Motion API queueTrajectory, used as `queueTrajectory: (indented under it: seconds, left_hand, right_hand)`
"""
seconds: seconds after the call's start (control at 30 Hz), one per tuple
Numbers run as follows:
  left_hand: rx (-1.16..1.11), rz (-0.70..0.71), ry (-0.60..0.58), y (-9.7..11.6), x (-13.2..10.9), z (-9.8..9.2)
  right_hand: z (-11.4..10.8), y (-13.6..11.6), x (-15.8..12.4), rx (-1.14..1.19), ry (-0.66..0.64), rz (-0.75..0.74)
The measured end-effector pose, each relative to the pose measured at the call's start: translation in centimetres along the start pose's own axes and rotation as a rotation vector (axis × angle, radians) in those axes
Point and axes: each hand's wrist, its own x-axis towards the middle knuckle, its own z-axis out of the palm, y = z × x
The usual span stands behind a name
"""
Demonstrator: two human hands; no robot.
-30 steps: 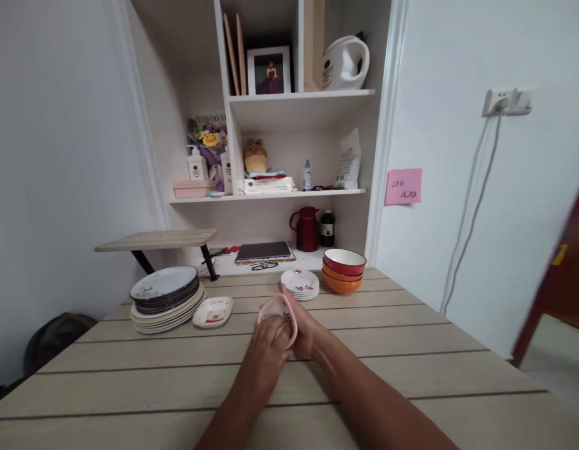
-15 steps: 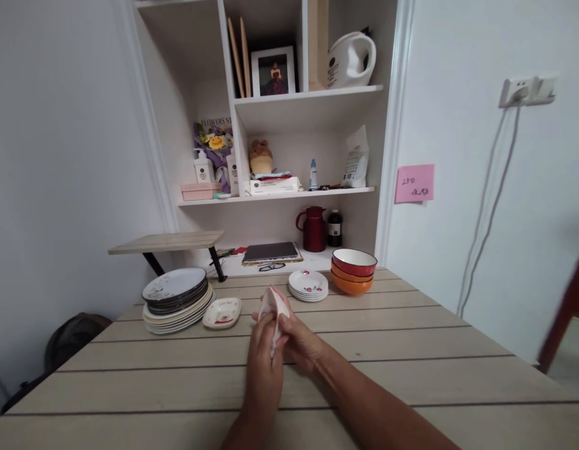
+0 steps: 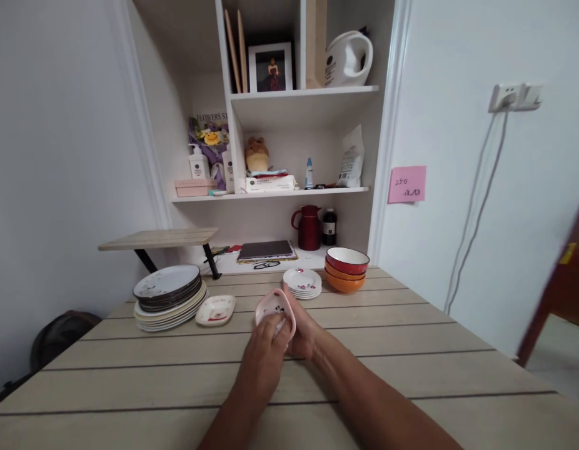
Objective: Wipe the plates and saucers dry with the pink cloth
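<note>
A small pink-rimmed dish (image 3: 273, 306) with a dark pattern inside is held tilted above the wooden table (image 3: 411, 350), its inside facing me. My right hand (image 3: 304, 330) grips its right edge from behind. My left hand (image 3: 266, 356) has its fingers pressed into the dish's inside, closed on something pale that I cannot make out. Both forearms reach in from the bottom edge.
On the table stand a stack of large plates (image 3: 167, 299), a small square white dish (image 3: 215, 310), a stack of small white saucers (image 3: 302, 282) and stacked red and orange bowls (image 3: 346, 269). Shelves with a red jug (image 3: 309, 228) rise behind. A dark chair (image 3: 559, 287) stands right.
The dish was turned edge-on half a second ago and now faces me again. My left hand has kept moving over its inside. The view shifted slightly.
</note>
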Motion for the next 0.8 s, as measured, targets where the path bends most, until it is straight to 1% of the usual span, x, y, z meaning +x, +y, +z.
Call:
queueTrajectory:
  seconds: [0.07,0.1,0.2,0.27,0.33,0.37,0.47,0.53,0.6,0.7,0.8]
  left_hand:
    - [-0.018,-0.044,0.027,0.0,0.0,-0.1]
    - [-0.051,-0.095,0.056,0.1,-0.1,-0.2]
    - [-0.187,-0.291,0.167,0.3,-0.3,-0.7]
    - [-0.247,-0.369,0.223,0.3,-0.5,-1.0]
    - [-0.269,-0.374,0.251,0.3,-0.6,-1.2]
    - [-0.272,-0.359,0.255,0.3,-0.6,-1.2]
    - [-0.255,-0.297,0.228,0.2,-0.4,-1.2]
    - [-0.215,-0.249,0.183,0.2,-0.3,-1.1]
    - [-0.175,-0.202,0.123,0.2,-0.2,-1.1]
    - [-0.155,-0.157,0.025,0.5,0.0,-1.1]
    - [-0.135,-0.096,-0.055,0.7,0.1,-0.9]
  right_hand:
    - [0.1,0.0,-0.1,-0.011,-0.033,-0.026]
    - [0.3,0.2,-0.1,-0.009,-0.049,-0.071]
    - [1.3,1.3,0.0,0.034,-0.078,-0.324]
    - [1.8,2.0,0.1,0.029,-0.108,-0.466]
    - [2.0,2.6,-0.1,-0.049,-0.127,-0.548]
    - [2.0,2.7,-0.2,-0.108,-0.112,-0.579]
    - [2.0,2.8,-0.3,-0.222,-0.006,-0.662]
    - [2.2,2.8,-0.3,-0.206,0.038,-0.651]
    - [2.4,2.7,-0.3,-0.132,0.079,-0.586]
    - [2.4,2.1,-0.3,-0.025,0.173,-0.362]
    - [1.4,0.8,-0.4,0.001,0.195,-0.079]
